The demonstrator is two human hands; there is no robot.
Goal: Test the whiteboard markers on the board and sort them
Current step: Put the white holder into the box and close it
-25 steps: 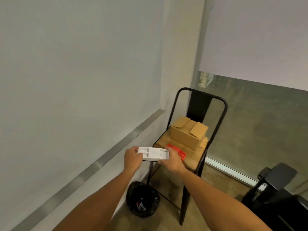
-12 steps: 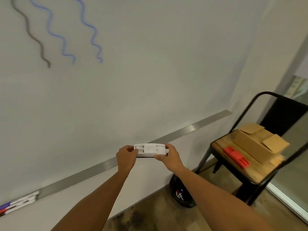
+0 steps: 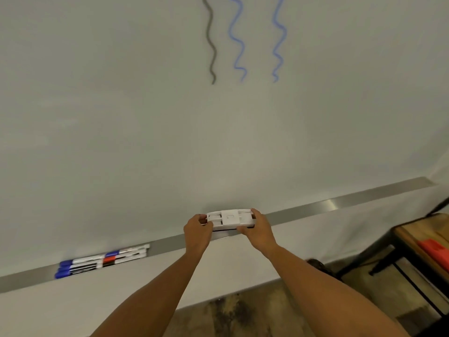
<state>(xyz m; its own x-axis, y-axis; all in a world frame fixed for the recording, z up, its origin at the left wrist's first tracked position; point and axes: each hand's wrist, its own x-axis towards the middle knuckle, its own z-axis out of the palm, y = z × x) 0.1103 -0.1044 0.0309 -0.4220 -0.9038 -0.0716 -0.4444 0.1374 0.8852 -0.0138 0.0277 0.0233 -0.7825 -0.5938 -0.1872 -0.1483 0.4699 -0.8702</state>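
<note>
I hold a white board eraser flat in front of me, just above the metal tray under the whiteboard. My left hand grips its left end and my right hand grips its right end. On the board above are a grey wavy line and two blue wavy lines. Several capped markers, blue, red and black, lie together on the tray to the lower left.
A black metal chair with a wooden seat stands at the right edge, with a red object on it. A dark bin shows behind my right forearm. The floor below is mottled brown.
My view has swung left from the chair to the board. Both hands carried the eraser along, from beside the chair to just above the tray. The markers and wavy lines have come into view.
</note>
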